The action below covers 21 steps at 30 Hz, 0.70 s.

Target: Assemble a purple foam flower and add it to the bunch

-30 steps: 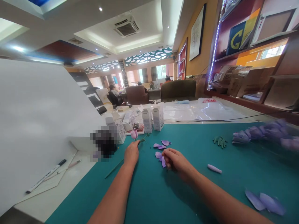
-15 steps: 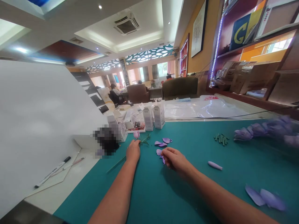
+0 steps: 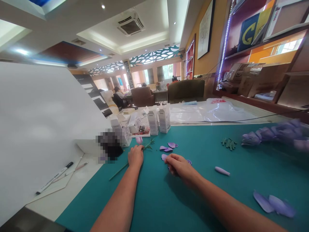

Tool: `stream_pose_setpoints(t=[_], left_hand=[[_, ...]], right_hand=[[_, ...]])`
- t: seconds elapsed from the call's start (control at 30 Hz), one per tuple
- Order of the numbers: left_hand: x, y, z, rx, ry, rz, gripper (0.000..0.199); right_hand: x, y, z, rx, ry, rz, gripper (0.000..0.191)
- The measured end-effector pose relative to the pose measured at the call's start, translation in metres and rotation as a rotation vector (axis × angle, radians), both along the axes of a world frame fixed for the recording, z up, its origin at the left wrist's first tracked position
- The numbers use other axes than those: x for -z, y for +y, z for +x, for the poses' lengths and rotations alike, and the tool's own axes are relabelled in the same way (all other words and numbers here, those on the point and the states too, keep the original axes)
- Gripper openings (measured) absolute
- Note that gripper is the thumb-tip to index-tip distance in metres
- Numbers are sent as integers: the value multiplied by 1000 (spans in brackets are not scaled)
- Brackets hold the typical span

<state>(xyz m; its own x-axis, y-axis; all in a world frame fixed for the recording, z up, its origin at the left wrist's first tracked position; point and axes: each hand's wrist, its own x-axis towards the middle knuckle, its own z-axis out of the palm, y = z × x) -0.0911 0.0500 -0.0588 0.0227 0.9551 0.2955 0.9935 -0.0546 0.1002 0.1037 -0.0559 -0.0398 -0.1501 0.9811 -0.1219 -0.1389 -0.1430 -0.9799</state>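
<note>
My left hand [image 3: 135, 157] is closed round the stem of an artificial flower [image 3: 139, 140]. Its pink bud shows above the fingers, green leaves stick out to the right, and the lower stem slants down left across the mat. My right hand [image 3: 178, 165] hovers with thumb and fingers pinched together; what they hold, if anything, is hidden. Just left of those fingertips lies a purple petal [image 3: 164, 157], and another lacy purple piece [image 3: 189, 162] peeks out behind the hand. Further back, a small group of purple petals [image 3: 167, 148] rests on the mat.
On the green mat [image 3: 200, 199] are short green stem pieces [image 3: 229, 143], a pale purple tapered piece [image 3: 222, 171], loose petals [image 3: 275, 204] and a purple flower bunch [image 3: 272, 133]. White cartons [image 3: 164, 119] stand behind; a white board [image 3: 48, 129] and marker [image 3: 54, 178] are left.
My left hand has shifted slightly left with the flower. My right hand has moved a little left, covering more of the near petals and uncovering the lacy piece behind it.
</note>
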Motion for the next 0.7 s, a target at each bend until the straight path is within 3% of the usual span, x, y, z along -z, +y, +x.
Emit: stream_pose_setpoints(t=[0.5,0.6,0.7], left_hand=[[-4,-5,-1,25,-137,6,29],[-12,-8,1,33,-216,30,24],[-32,-17,12,73,-332,64,21]], right_hand=[[7,0,-1,-31,-58,1,23],[10,1,-2,-17,-53,18,22],[11,3,-2,0,-61,29,21]])
